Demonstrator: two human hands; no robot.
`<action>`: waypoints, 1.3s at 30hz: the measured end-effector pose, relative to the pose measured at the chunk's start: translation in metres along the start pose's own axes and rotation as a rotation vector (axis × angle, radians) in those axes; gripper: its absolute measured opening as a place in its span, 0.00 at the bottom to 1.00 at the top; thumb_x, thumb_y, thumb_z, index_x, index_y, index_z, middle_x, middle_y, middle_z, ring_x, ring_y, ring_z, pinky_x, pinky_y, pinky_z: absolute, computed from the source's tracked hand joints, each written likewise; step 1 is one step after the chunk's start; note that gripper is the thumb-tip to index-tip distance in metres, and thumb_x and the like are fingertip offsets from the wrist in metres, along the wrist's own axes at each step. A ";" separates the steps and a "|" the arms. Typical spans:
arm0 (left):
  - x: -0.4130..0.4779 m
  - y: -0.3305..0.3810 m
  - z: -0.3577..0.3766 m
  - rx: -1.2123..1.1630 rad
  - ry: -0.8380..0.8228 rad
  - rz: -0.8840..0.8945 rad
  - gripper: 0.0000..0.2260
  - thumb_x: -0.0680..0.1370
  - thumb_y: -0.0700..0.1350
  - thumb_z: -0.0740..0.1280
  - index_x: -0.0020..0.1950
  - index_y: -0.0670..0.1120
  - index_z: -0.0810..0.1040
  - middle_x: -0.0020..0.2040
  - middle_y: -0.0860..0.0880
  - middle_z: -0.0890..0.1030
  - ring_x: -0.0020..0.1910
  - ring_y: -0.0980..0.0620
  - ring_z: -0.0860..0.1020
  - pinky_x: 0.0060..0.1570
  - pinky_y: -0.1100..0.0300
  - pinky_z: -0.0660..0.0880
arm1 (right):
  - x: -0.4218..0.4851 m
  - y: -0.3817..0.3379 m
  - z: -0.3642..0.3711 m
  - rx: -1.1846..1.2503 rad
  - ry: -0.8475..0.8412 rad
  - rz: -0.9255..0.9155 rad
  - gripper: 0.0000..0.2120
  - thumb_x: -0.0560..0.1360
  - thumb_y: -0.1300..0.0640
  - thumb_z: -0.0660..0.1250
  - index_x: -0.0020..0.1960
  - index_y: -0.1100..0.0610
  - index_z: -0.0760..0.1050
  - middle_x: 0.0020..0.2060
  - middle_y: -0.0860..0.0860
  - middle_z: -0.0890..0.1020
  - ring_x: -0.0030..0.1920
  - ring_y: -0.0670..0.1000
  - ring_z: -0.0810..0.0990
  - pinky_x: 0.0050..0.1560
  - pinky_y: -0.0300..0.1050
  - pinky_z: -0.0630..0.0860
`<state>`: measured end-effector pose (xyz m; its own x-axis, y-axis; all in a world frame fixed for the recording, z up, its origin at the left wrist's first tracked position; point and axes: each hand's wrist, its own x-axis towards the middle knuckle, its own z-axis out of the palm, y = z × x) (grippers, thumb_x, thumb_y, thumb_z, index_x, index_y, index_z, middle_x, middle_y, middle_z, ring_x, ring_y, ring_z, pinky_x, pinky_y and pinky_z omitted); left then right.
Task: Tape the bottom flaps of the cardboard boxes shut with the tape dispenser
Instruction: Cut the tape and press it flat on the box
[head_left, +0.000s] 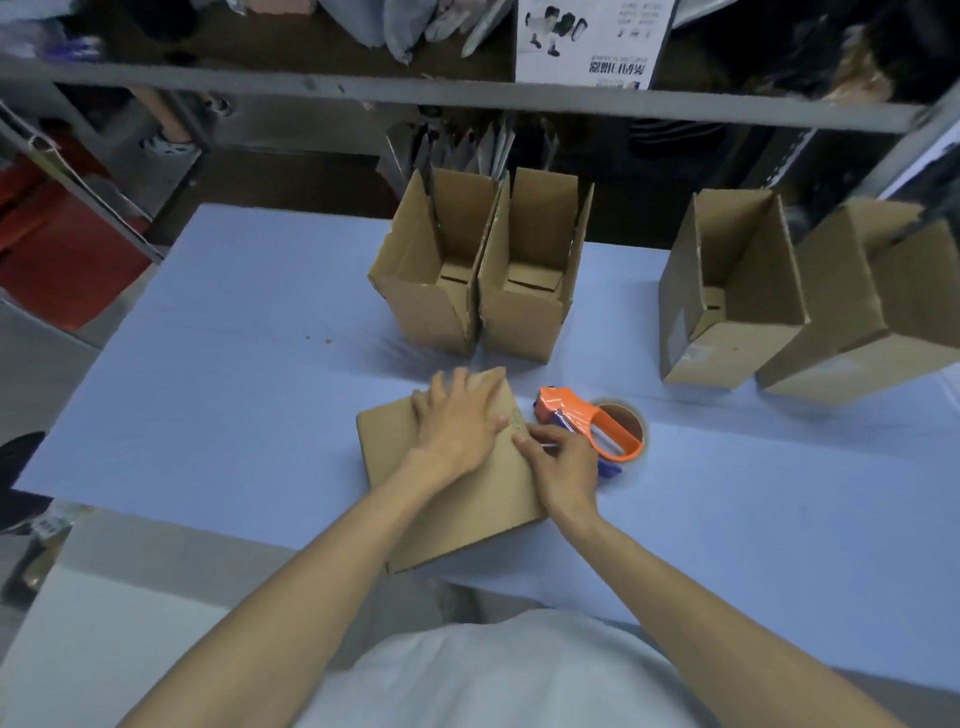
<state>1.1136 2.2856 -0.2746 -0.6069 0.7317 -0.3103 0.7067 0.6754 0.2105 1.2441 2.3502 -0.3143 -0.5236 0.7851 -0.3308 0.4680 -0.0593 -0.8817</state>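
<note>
Fingers (470, 387) straight and spread, the left hand (457, 426) presses flat on the cardboard box (457, 525), which lies closed face up near the front edge of the table (234, 364). From my remote seat I see the right hand (561, 467) curled round the tape dispenser (587, 421) (orange frame, blue handle) just beside the box's right edge. Behind, two open boxes (524, 301) stand upright and touching; two more boxes (727, 312) stand well apart to the right.
</note>
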 end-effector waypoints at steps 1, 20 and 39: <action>0.002 -0.001 0.002 -0.070 -0.025 0.078 0.23 0.81 0.54 0.57 0.76 0.60 0.58 0.77 0.48 0.56 0.75 0.42 0.53 0.71 0.40 0.53 | 0.001 -0.001 0.000 -0.018 0.020 0.002 0.08 0.73 0.49 0.70 0.47 0.51 0.84 0.41 0.42 0.85 0.44 0.42 0.81 0.45 0.42 0.75; -0.002 0.026 0.030 -0.201 0.111 -0.116 0.34 0.75 0.55 0.63 0.78 0.55 0.53 0.80 0.48 0.51 0.78 0.44 0.43 0.69 0.33 0.38 | -0.009 0.004 -0.035 -0.222 0.145 -0.079 0.06 0.75 0.55 0.68 0.49 0.56 0.79 0.45 0.48 0.83 0.47 0.49 0.80 0.45 0.47 0.76; -0.041 0.024 -0.014 -0.715 0.235 0.197 0.27 0.78 0.37 0.65 0.75 0.43 0.61 0.74 0.50 0.63 0.73 0.55 0.61 0.69 0.72 0.54 | -0.005 0.005 -0.092 -0.725 0.101 -0.587 0.10 0.69 0.65 0.71 0.45 0.64 0.71 0.39 0.58 0.76 0.37 0.58 0.73 0.33 0.45 0.64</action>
<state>1.1502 2.2735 -0.2437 -0.6123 0.7905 -0.0171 0.4520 0.3677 0.8127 1.3143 2.4025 -0.2859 -0.7683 0.6196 0.1609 0.4959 0.7350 -0.4625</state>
